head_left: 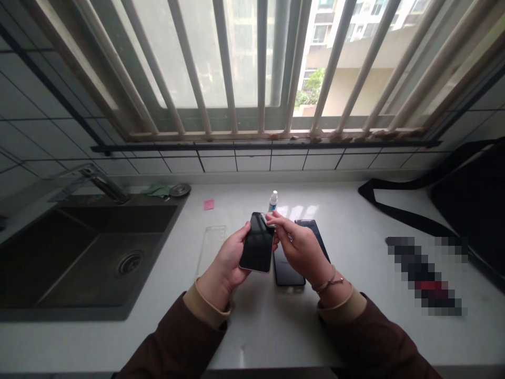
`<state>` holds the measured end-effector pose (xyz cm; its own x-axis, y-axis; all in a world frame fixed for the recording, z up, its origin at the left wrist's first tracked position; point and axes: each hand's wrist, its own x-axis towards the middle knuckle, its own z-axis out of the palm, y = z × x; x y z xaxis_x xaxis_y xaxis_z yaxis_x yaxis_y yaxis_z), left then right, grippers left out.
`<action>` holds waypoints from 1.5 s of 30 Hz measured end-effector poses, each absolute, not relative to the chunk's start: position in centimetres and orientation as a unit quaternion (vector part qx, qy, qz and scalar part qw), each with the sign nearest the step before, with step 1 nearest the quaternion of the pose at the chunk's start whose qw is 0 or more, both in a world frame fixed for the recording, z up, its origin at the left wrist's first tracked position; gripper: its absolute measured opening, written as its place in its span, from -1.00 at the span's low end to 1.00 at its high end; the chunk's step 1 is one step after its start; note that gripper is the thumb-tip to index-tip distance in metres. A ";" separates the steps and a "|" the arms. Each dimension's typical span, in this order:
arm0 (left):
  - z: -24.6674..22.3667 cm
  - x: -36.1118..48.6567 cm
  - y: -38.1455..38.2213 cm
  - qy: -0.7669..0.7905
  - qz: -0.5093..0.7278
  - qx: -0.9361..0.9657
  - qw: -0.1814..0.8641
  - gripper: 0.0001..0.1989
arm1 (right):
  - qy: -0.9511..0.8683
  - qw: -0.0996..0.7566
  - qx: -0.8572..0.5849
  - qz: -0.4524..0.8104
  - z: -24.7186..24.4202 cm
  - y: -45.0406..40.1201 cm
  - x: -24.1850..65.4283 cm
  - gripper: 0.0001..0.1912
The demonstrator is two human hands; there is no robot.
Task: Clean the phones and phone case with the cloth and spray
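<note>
A black-screened smartphone rests in the left hand, its grip closed around the phone's edges. The right hand pinches a small white scrap, too small to identify, at the phone's top edge, its grip also closed. Under the right hand, a second dark smartphone lies on the white table, with a small spray bottle behind it. A clear phone case lies left of the hands, with a pink sticky note beyond it and a dark steel sink farther left.
</note>
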<state>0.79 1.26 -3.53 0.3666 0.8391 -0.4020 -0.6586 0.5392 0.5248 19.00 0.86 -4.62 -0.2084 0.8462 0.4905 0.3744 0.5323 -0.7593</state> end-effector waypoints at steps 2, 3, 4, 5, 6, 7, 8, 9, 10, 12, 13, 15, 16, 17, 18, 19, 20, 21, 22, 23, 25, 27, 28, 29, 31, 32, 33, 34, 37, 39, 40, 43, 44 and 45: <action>-3.7 0.5 1.7 0.336 0.497 0.117 0.792 -0.57 | -0.765 0.462 -0.366 0.260 -4.4 0.5 18.7 -0.70; -3.7 0.3 2.0 0.344 0.512 0.110 0.779 -0.57 | -0.777 0.457 -0.343 0.266 -4.2 0.4 18.6 -0.71; -3.7 0.0 2.2 0.350 0.524 0.104 0.769 -0.57 | -0.788 0.450 -0.320 0.273 -4.0 0.2 18.6 -0.71; -3.7 -0.2 2.3 0.354 0.531 0.100 0.763 -0.55 | -0.798 0.442 -0.299 0.280 -3.8 0.1 18.6 -0.71; -3.6 -0.4 2.4 0.357 0.536 0.095 0.759 -0.52 | -0.806 0.432 -0.281 0.291 -3.6 -0.1 18.6 -0.71; -3.6 -0.5 2.5 0.362 0.539 0.088 0.755 -0.49 | -0.810 0.422 -0.268 0.305 -3.4 -0.2 18.7 -0.72; -3.6 -0.6 2.6 0.369 0.540 0.080 0.753 -0.46 | -0.810 0.411 -0.260 0.326 -3.3 -0.4 18.7 -0.72; -3.5 -0.7 2.6 0.377 0.538 0.071 0.750 -0.45 | -0.806 0.399 -0.258 0.353 -3.2 -0.4 18.8 -0.74; -3.5 -0.8 2.6 0.387 0.538 0.061 0.747 -0.45 | -0.794 0.389 -0.262 0.387 -3.1 -0.5 18.8 -0.75; -3.3 -0.7 2.5 0.392 0.545 0.051 0.740 -0.47 | -0.741 0.387 -0.287 0.468 -3.3 -0.3 18.8 -0.74; -3.1 -0.6 2.5 0.386 0.552 0.053 0.737 -0.47 | -0.698 0.402 -0.304 0.509 -3.5 0.0 18.8 -0.72; -2.8 -0.3 2.3 0.373 0.566 0.071 0.732 -0.45 | -0.592 0.462 -0.344 0.563 -4.0 0.6 18.9 -0.66; -2.7 -0.1 2.1 0.369 0.564 0.086 0.734 -0.43 | -0.538 0.500 -0.370 0.569 -4.3 1.0 19.0 -0.64; -2.6 0.0 2.0 0.369 0.553 0.103 0.740 -0.42 | -0.491 0.537 -0.400 0.557 -4.6 1.3 19.2 -0.62; -2.5 0.2 1.7 0.370 0.534 0.119 0.751 -0.41 | -0.455 0.570 -0.433 0.529 -4.7 1.6 19.3 -0.61; -2.4 0.2 1.5 0.371 0.508 0.136 0.765 -0.42 | -0.435 0.596 -0.465 0.489 -4.8 1.8 19.5 -0.61; -2.3 0.3 1.2 0.370 0.477 0.154 0.782 -0.44 | -0.431 0.614 -0.490 0.445 -4.7 1.9 19.6 -0.62; -2.3 0.3 0.9 0.367 0.441 0.171 0.801 -0.45 | -0.439 0.625 -0.503 0.405 -4.6 1.9 19.8 -0.64; -2.3 0.3 0.5 0.359 0.403 0.189 0.821 -0.46 | -0.456 0.631 -0.505 0.374 -4.4 1.8 19.8 -0.66; -2.3 0.3 0.2 0.347 0.362 0.205 0.840 -0.45 | -0.475 0.631 -0.496 0.360 -4.2 1.7 19.8 -0.67; -2.2 0.2 -0.4 0.319 0.281 0.231 0.875 -0.42 | -0.494 0.626 -0.465 0.384 -3.8 1.4 19.6 -0.69; -2.0 0.1 -0.7 0.299 0.225 0.243 0.895 -0.38 | -0.482 0.606 -0.429 0.465 -3.6 1.2 19.4 -0.70; -2.0 0.0 -0.8 0.297 0.215 0.246 0.897 -0.38 | -0.471 0.593 -0.409 0.509 -3.6 1.2 19.2 -0.70; -1.9 0.0 -0.8 0.301 0.216 0.246 0.896 -0.39 | -0.461 0.581 -0.390 0.545 -3.6 1.2 19.1 -0.69; -1.7 -0.1 -0.7 0.313 0.233 0.240 0.889 -0.39 | -0.448 0.572 -0.364 0.582 -3.8 1.2 19.0 -0.69; -1.7 -0.1 -0.6 0.318 0.243 0.236 0.886 -0.39 | -0.444 0.575 -0.362 0.584 -3.8 1.2 18.9 -0.69; -1.6 -0.1 -0.5 0.323 0.253 0.231 0.882 -0.39 | -0.440 0.579 -0.366 0.581 -3.9 1.3 18.9 -0.68; -1.6 -0.2 -0.4 0.327 0.266 0.227 0.878 -0.39 | -0.437 0.583 -0.373 0.574 -4.0 1.4 18.9 -0.68; -1.7 -0.1 -0.1 0.338 0.319 0.219 0.858 -0.40 | -0.445 0.602 -0.380 0.543 -4.3 1.6 18.9 -0.70; -1.9 0.0 0.1 0.341 0.352 0.214 0.845 -0.42 | -0.468 0.613 -0.382 0.509 -4.4 1.6 18.9 -0.70; -2.1 0.1 0.1 0.341 0.365 0.210 0.841 -0.43 | -0.483 0.616 -0.387 0.487 -4.5 1.6 18.9 -0.69; -2.7 0.6 0.2 0.352 0.404 0.190 0.823 -0.50 | -0.536 0.608 -0.414 0.415 -4.7 1.3 18.7 -0.68; -2.9 0.8 0.3 0.356 0.414 0.182 0.818 -0.52 | -0.549 0.605 -0.421 0.395 -4.8 1.2 18.6 -0.68; -3.1 0.9 0.3 0.359 0.422 0.175 0.814 -0.53 | -0.559 0.602 -0.425 0.381 -4.9 1.1 18.5 -0.69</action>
